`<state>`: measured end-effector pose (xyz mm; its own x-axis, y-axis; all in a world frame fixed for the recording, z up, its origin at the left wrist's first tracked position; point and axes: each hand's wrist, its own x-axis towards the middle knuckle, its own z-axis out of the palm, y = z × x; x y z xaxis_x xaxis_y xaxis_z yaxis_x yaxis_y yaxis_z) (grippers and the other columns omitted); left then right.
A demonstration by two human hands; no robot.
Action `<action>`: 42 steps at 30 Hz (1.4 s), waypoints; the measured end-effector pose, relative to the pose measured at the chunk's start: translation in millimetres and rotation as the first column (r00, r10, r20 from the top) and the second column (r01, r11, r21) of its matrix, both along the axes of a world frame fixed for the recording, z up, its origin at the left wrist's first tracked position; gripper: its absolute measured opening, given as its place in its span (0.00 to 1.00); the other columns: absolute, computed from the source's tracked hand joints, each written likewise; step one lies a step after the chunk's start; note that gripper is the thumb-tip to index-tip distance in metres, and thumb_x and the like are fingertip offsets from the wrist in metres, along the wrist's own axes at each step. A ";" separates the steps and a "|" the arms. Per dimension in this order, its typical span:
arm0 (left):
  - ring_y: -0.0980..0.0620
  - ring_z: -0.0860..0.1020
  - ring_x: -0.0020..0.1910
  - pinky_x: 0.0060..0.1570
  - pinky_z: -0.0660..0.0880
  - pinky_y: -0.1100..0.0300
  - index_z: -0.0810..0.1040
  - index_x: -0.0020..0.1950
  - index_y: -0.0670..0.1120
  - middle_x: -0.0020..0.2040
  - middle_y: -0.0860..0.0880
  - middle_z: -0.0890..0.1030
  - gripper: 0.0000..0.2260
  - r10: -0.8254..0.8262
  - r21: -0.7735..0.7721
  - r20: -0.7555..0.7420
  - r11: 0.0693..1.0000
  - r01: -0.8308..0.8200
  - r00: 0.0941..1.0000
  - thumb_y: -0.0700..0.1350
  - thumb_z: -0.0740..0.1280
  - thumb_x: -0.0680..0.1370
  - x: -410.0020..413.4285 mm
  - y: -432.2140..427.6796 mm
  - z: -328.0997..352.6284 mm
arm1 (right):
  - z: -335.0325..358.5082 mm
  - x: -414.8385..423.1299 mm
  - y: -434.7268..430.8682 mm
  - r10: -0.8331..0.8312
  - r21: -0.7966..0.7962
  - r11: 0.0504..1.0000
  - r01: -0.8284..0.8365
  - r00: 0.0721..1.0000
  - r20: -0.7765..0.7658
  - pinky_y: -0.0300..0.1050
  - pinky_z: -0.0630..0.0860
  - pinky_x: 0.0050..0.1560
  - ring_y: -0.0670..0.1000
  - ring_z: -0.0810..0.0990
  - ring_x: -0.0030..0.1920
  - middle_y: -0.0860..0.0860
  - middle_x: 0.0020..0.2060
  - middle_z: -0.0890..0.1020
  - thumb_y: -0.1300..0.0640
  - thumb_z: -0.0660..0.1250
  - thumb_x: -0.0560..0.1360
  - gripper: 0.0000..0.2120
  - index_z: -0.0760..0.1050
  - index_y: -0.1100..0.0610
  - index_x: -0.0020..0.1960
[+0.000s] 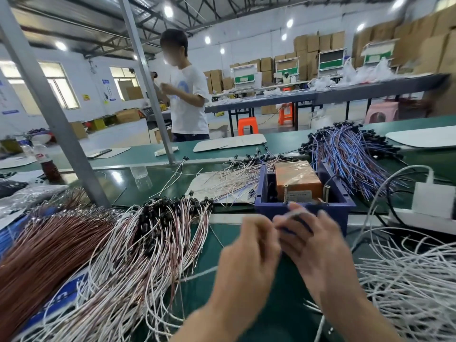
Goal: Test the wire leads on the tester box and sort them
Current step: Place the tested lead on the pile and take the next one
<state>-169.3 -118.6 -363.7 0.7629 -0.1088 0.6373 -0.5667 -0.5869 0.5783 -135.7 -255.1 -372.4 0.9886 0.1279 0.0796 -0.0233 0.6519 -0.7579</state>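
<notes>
The tester box (302,201) is a dark blue tray holding an orange unit with two upright metal posts. It stands on the green bench just beyond my hands. My left hand (249,250) and my right hand (318,243) meet in front of its near wall, fingers pinched together around what looks like a thin wire lead (292,214). Motion blur hides the grip. A big pile of white and brown leads with black ends (153,243) lies to the left. Blue and purple leads (350,154) lie behind the box on the right.
Copper-brown wires (44,253) fill the far left and loose white wires (414,280) the right. More leads lie on a white card (222,181) behind the box. A white power strip (429,206) sits at right. A grey post (49,102) rises at left. A person stands beyond the bench.
</notes>
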 end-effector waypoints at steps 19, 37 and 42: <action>0.52 0.79 0.44 0.48 0.75 0.56 0.80 0.50 0.51 0.43 0.55 0.80 0.02 -0.167 0.774 0.302 0.617 -0.139 0.939 0.48 0.69 0.80 28.8 15.8 47.6 | -7.6 -12.9 -11.2 0.016 -0.536 0.821 0.195 0.932 0.363 0.28 0.63 0.24 0.40 0.67 0.21 0.50 0.36 0.85 0.46 0.60 0.79 0.14 0.82 0.46 0.55; 0.58 0.79 0.46 0.46 0.75 0.65 0.76 0.52 0.51 0.47 0.51 0.83 0.06 0.038 -0.554 -0.479 0.762 -0.336 0.877 0.52 0.62 0.83 33.7 -4.0 44.4 | -10.7 -15.1 -29.3 -0.384 -0.436 0.724 0.534 0.838 0.389 0.33 0.65 0.31 0.43 0.68 0.32 0.58 0.31 0.73 0.41 0.67 0.75 0.10 0.85 0.43 0.48; 0.47 0.85 0.46 0.44 0.80 0.53 0.70 0.50 0.46 0.51 0.42 0.86 0.08 -0.559 -0.921 -0.390 0.251 -0.299 0.732 0.48 0.59 0.85 47.4 -5.4 54.2 | -18.9 -15.2 -24.3 -0.354 -0.490 0.686 0.538 0.835 0.421 0.31 0.64 0.30 0.40 0.67 0.29 0.41 0.27 0.73 0.40 0.67 0.74 0.10 0.84 0.42 0.48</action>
<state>-121.9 -124.0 -309.4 0.9811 0.0504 -0.1866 0.1145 0.6263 0.7711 -150.9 -279.4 -391.3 0.8850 -0.2117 0.4146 0.4189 -0.0264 -0.9076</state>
